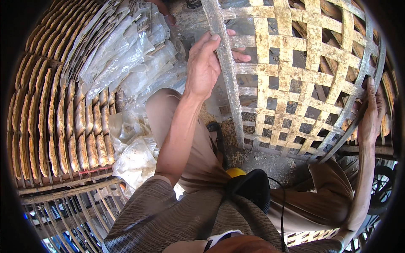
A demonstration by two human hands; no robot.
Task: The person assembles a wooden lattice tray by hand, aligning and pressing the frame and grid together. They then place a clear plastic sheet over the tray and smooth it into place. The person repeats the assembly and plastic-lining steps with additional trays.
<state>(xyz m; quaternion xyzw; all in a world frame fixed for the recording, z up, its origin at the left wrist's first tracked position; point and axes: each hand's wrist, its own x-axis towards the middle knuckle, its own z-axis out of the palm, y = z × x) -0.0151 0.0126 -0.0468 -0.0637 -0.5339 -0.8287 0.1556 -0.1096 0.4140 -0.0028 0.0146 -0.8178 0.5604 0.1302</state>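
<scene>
A woven bamboo lattice rack (291, 80) is held up on edge in front of me. My left hand (206, 63) is closed round its left frame strip, thumb on the near side and fingertips showing through the gaps. At the opposite edge my right hand (372, 111) wraps the curved frame, with some of its fingers hidden. The lattice is pale and stained with brown patches. Its lower end comes down near the dark floor (270, 166) between my legs.
On the left, rows of cream-and-brown slabs (55, 122) stand on a slatted bamboo rack (63, 189). A pile of clear plastic sheets (130, 46) leans beside them, with crumpled plastic (137, 156) below. A spoked wheel (382, 189) is at the right. Something yellow (235, 172) shows near my lap.
</scene>
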